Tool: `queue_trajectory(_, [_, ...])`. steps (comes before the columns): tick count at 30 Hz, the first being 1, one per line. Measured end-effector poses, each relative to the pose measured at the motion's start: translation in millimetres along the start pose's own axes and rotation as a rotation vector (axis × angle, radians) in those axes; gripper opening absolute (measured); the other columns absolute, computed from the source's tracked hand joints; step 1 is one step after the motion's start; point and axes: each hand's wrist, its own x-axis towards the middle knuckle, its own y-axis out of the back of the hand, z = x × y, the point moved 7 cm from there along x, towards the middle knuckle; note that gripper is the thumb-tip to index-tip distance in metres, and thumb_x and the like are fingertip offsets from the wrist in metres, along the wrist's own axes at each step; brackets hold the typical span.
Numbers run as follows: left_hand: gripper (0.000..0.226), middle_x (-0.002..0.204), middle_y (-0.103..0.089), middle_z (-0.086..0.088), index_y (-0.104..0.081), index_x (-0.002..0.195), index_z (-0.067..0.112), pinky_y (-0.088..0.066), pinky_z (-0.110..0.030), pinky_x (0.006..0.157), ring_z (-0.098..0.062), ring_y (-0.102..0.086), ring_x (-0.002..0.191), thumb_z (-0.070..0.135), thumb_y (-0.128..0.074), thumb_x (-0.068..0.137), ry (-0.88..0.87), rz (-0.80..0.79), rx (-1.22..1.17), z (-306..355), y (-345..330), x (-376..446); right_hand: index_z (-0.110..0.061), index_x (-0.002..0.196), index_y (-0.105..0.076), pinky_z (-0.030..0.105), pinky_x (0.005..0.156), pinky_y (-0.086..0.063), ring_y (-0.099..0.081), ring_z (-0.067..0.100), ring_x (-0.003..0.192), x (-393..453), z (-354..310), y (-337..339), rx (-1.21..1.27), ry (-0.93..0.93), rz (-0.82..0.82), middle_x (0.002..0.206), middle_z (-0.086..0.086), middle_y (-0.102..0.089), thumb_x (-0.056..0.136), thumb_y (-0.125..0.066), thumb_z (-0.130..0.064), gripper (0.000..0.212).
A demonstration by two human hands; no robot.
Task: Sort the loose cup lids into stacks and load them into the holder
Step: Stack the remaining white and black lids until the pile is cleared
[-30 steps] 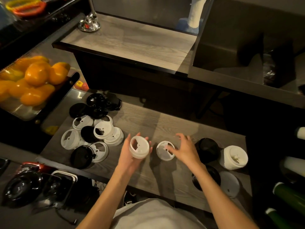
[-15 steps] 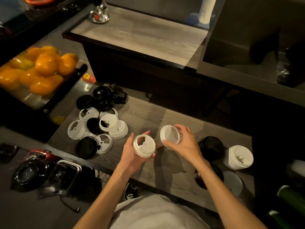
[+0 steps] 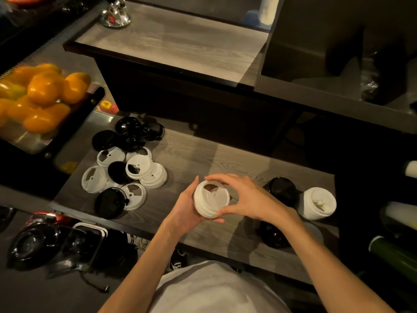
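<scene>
A short stack of white lids (image 3: 211,201) is held above the wooden counter (image 3: 191,154). My left hand (image 3: 186,210) cups it from below and the left. My right hand (image 3: 243,197) grips its top lid from the right. A loose pile of white lids (image 3: 135,170) and black lids (image 3: 130,134) lies to the left. On the right stand a stack of black lids (image 3: 282,190) and a taller stack of white lids (image 3: 318,205). More black lids (image 3: 274,238) sit in front of these.
A clear container of oranges (image 3: 42,96) sits at the far left. A raised wooden shelf (image 3: 176,46) runs behind the counter. Dark bottles (image 3: 397,254) lie at the right edge. Black containers (image 3: 36,242) are stored low on the left.
My right hand lifted a single white lid off the counter, carried it left and set it on the stack in my left hand. Both hands now hold that stack.
</scene>
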Motion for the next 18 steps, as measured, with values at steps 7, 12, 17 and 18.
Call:
queue_trajectory(7, [0.06,0.117,-0.071,-0.019,-0.068,0.125,0.011,-0.06,-0.049,0.058,-0.036,-0.072,0.096,0.057,-0.036,0.103,0.021,0.022,0.04,-6.6,-21.0,6.8,-0.049,0.145,-0.045,0.02,0.104,-0.036,-0.043,-0.003,0.132,-19.5,12.7,1.2,0.022,-0.049,0.099,0.143,-0.021,-0.05,0.073,-0.091,-0.04,0.086])
queue_trajectory(12, [0.068,0.132,-0.065,-0.022,-0.065,0.133,0.011,-0.058,-0.052,0.068,-0.041,-0.064,0.114,0.063,-0.034,0.101,0.014,-0.024,0.126,-11.2,-47.8,14.3,-0.052,0.145,-0.045,0.017,0.107,-0.036,-0.042,-0.008,0.134,-45.7,26.0,11.7,0.124,-0.076,0.184,0.146,-0.025,-0.046,0.074,-0.091,-0.037,0.086])
queue_trajectory(17, [0.053,0.133,-0.067,-0.013,-0.067,0.131,0.02,-0.049,-0.051,0.1,-0.029,-0.063,0.12,0.055,-0.036,0.104,-0.073,-0.12,0.292,-16.9,-97.1,22.2,-0.052,0.146,-0.041,0.026,0.113,-0.038,-0.038,-0.005,0.139,-84.8,48.7,36.8,0.142,-0.147,0.337,0.15,-0.028,-0.037,0.078,-0.088,-0.04,0.083])
queue_trajectory(18, [0.052,0.134,-0.067,-0.012,-0.065,0.134,0.02,-0.047,-0.048,0.102,-0.027,-0.063,0.123,0.052,-0.035,0.105,-0.091,-0.14,0.305,-17.8,-107.3,23.3,-0.052,0.145,-0.042,0.025,0.109,-0.042,-0.043,-0.006,0.133,-93.9,56.9,42.1,0.178,-0.189,0.412,0.145,-0.027,-0.042,0.076,-0.088,-0.045,0.083])
